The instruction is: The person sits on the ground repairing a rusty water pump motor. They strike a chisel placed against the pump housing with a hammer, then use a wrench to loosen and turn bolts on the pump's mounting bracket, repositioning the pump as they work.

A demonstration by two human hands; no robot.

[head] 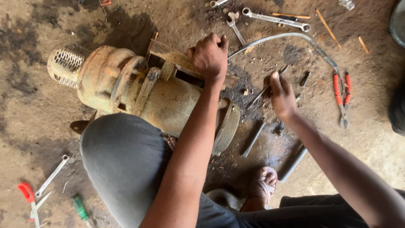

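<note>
Two hands work over a rusty pump (143, 90) lying on its side on the oily dirt floor (25, 126), just beyond the person's knee. The left hand (209, 57) is curled tight over the flat metal bracket (168, 52) on the pump's far side. The right hand (282, 95), just right of the pump, pinches a thin metal rod (265, 89) between closed fingers. Red-handled pliers (341, 95) lie further right, spanners (274, 19) at the far edge, and a green screwdriver (80, 207) near left.
</note>
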